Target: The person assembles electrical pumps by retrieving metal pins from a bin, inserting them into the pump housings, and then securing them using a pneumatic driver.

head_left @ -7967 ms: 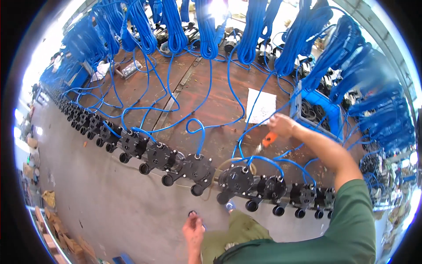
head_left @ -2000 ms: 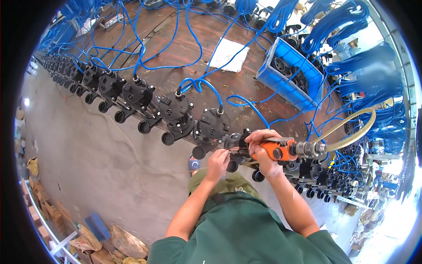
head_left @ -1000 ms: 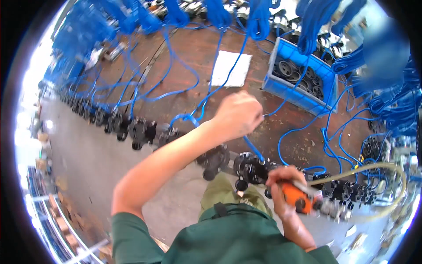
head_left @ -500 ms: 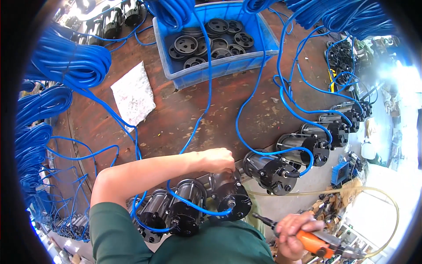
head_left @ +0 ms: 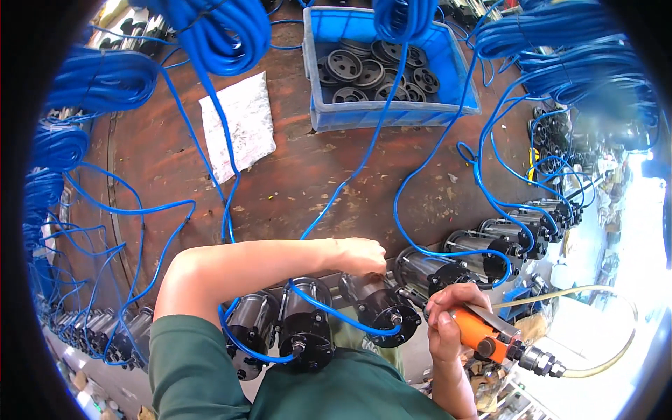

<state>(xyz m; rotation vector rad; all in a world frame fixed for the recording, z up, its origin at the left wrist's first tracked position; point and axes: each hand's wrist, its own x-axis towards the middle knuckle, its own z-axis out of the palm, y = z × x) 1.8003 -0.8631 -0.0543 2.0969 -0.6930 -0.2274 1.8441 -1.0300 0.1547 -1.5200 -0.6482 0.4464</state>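
Observation:
My left hand is closed over the far end of a steel-cased motor; its fingertips are hidden. The motor's black end cap faces me, and a blue cable runs into it. My right hand is wrapped round an orange air screwdriver with a pale hose at its rear. The tool's dark front end points at the right side of that motor's end cap; I cannot tell whether it touches. Another cabled motor lies just to the left.
More motors line the table edge to the right. A blue crate of dark round parts stands at the back of the worn brown table. A white bag lies left of it. Bundled blue cables hang around.
My right hand has lifted the air screwdriver up and left, bringing its front end to the motor. My left hand stays at the motor's far end. The whole view has shifted.

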